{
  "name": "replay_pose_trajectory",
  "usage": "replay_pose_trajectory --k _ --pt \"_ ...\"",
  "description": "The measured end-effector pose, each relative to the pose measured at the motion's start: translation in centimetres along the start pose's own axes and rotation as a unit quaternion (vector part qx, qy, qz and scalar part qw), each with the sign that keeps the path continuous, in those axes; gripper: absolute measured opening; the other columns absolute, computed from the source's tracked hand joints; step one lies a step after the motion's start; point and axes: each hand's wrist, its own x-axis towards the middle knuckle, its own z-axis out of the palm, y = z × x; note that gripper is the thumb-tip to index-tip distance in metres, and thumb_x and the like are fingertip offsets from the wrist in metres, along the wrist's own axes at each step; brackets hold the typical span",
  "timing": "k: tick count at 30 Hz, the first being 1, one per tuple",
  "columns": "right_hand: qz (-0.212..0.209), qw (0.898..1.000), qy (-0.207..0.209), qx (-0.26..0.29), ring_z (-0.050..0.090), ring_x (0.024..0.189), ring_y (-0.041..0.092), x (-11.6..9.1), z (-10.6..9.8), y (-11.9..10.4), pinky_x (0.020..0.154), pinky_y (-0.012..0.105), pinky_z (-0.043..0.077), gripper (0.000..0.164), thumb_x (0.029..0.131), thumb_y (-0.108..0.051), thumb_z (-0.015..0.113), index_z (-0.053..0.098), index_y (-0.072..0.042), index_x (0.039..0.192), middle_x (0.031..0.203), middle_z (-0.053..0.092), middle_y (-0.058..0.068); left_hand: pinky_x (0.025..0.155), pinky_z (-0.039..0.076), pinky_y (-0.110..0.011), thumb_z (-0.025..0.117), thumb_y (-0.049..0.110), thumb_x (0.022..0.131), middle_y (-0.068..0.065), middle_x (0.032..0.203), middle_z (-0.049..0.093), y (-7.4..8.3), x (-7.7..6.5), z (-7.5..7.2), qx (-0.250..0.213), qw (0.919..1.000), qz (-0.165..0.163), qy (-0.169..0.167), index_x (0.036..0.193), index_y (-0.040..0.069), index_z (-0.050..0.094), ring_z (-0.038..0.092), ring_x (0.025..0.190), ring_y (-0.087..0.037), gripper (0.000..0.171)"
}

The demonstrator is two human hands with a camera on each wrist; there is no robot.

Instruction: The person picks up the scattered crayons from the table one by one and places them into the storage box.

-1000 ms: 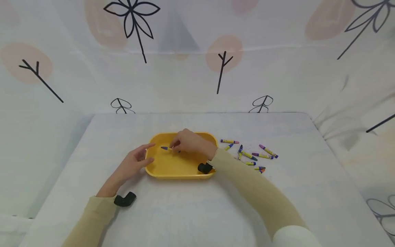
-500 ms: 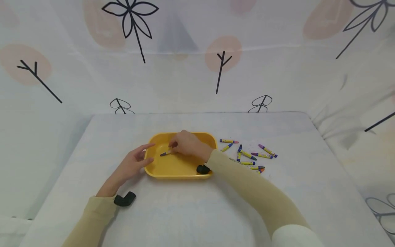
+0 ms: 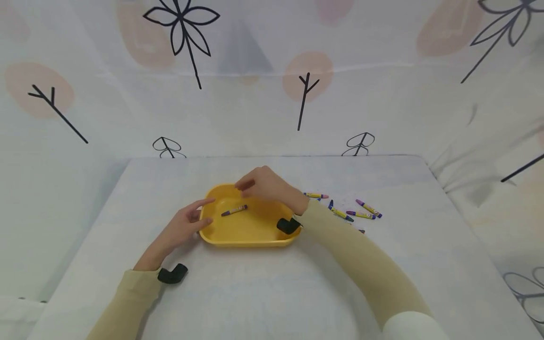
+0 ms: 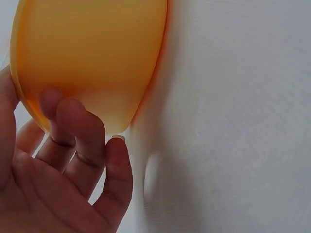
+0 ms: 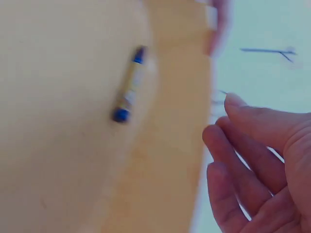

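A crayon [image 3: 234,210] with a yellow wrapper, blue bands and a dark tip lies slanted on the floor of the yellow tray [image 3: 242,243]. In the right wrist view the crayon [image 5: 129,87] looks blurred, near the tray wall. My left hand [image 3: 183,225] holds the tray's left end, with a finger and the thumb reaching over the rim. The left wrist view has its other fingers [image 4: 87,131] bent against the tray's outer wall. Above the tray's back part hovers my right hand [image 3: 268,187], fingers loosely bent, with nothing between them.
Several crayons [image 3: 361,214] lie scattered on the white-covered table [image 3: 255,293], right of the tray. My right forearm [image 3: 352,250] passes over the tray's right end and hides some of them. A patterned cloth [image 3: 246,108] hangs behind the table.
My right hand has let go of the crayon, leaving it on the tray floor, and has risen up and back. My left hand stays at the tray's left end.
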Motion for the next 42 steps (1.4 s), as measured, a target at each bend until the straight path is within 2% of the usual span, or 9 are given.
replay_pose_trajectory --k 6,9,12,18,22,26,31,35,42 --pt "0.002 0.996 0.077 0.048 0.065 0.102 0.011 -3.9 -3.7 2.1 0.088 0.033 0.052 0.027 0.092 -0.021 0.073 0.075 -0.015 0.119 0.112 0.072 -0.002 0.057 0.043 -0.028 0.067 0.024 0.096 -0.005 0.071 0.051 -0.2 0.1 0.1 -0.002 0.9996 -0.019 -0.018 0.149 0.023 0.045 0.049 0.061 -0.02 0.057" --pt "0.011 0.993 0.112 0.045 0.066 0.101 0.013 -6.5 -5.2 4.3 0.089 0.036 0.052 0.026 0.092 -0.021 0.074 0.075 -0.014 0.117 0.111 0.072 -0.002 0.057 0.043 -0.028 0.067 0.025 0.096 -0.005 0.072 0.052 -0.2 0.2 0.3 -0.004 0.9993 -0.028 -0.022 0.149 0.027 0.045 0.049 0.061 -0.021 0.057" --pt "0.039 0.99 0.131 0.027 0.066 0.1 0.016 -9.5 -6.3 6.6 0.089 0.038 0.052 0.025 0.091 -0.02 0.075 0.076 -0.012 0.115 0.11 0.073 -0.001 0.056 0.041 -0.028 0.066 0.025 0.097 -0.005 0.073 0.054 -0.3 0.2 0.5 -0.004 0.9992 -0.026 -0.029 0.149 0.028 0.044 0.048 0.061 -0.021 0.057" --pt "0.095 0.988 0.121 -0.006 0.063 0.091 0.02 -16.3 -7.2 10.4 0.079 0.036 0.052 0.021 0.09 -0.02 0.076 0.076 -0.01 0.108 0.103 0.073 0.0 0.053 0.036 -0.027 0.066 0.026 0.097 -0.004 0.071 0.051 0.0 0.3 0.6 0.003 0.9996 -0.011 -0.026 0.15 0.027 0.043 0.044 0.06 -0.021 0.058" --pt "0.108 0.989 0.104 -0.003 0.059 0.082 0.018 -20.5 -6.6 12.5 0.07 0.029 0.048 0.014 0.087 -0.017 0.079 0.078 -0.013 0.1 0.096 0.072 -0.003 0.053 0.036 -0.027 0.065 0.025 0.097 -0.003 0.07 0.049 0.2 0.4 0.6 0.005 0.9996 -0.007 -0.026 0.15 0.026 0.043 0.044 0.059 -0.02 0.058" --pt "0.1 0.991 0.093 0.002 0.058 0.077 0.013 -23.4 -5.6 13.9 0.067 0.026 0.048 0.013 0.084 -0.013 0.081 0.077 -0.016 0.095 0.091 0.07 -0.006 0.053 0.035 -0.027 0.065 0.024 0.097 -0.002 0.069 0.048 0.3 0.2 0.5 0.009 0.9997 -0.002 -0.025 0.151 0.025 0.042 0.043 0.058 -0.019 0.058" --pt "0.077 0.993 0.088 -0.023 0.053 0.074 0.01 -24.9 -4.9 14.6 0.064 0.025 0.047 0.017 0.08 -0.012 0.083 0.075 -0.017 0.093 0.087 0.066 -0.009 0.053 0.036 -0.027 0.065 0.024 0.097 -0.002 0.069 0.048 0.2 0.2 0.3 0.017 0.9997 -0.005 -0.019 0.15 0.025 0.042 0.044 0.059 -0.019 0.058" --pt "0.082 0.994 0.065 -0.039 0.052 0.078 0.009 -24.7 -4.9 14.8 0.068 0.026 0.046 0.019 0.081 -0.018 0.083 0.074 -0.015 0.096 0.09 0.064 -0.009 0.054 0.036 -0.027 0.066 0.025 0.097 -0.002 0.069 0.048 0.0 0.1 0.2 0.018 0.9997 -0.011 -0.012 0.15 0.027 0.043 0.044 0.06 -0.019 0.058" --pt "0.097 0.993 0.018 -0.059 0.05 0.083 0.014 -24.0 -5.3 14.4 0.072 0.028 0.044 0.015 0.084 -0.014 0.08 0.072 -0.014 0.096 0.091 0.062 -0.008 0.054 0.036 -0.027 0.065 0.024 0.097 -0.002 0.068 0.045 0.1 -0.1 0.1 0.02 0.9997 -0.011 -0.009 0.15 0.025 0.043 0.044 0.06 -0.018 0.057"
